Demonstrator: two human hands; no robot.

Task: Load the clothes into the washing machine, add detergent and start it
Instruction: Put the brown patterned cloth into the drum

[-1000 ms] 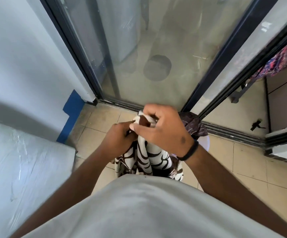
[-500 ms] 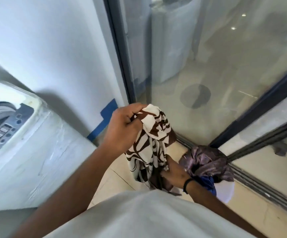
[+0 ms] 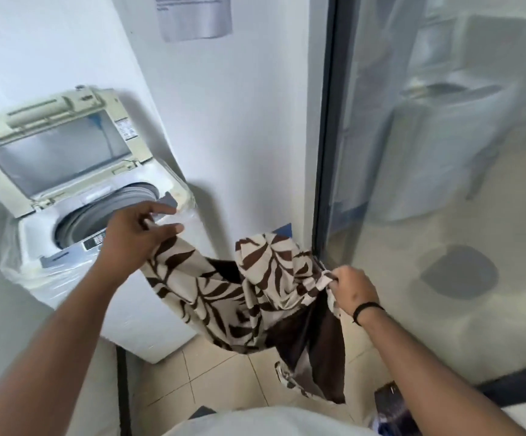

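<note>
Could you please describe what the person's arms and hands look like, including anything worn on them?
Both forearms are bare, with no sleeves in view. The right hand has a thin black band around its wrist. The left hand wears nothing, no ring or watch. A pale grey shirt covers the torso below.

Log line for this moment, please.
phase: loading | washer lid: open | patterned garment: outside drum | left hand: holds one end | right hand: grips other end
</note>
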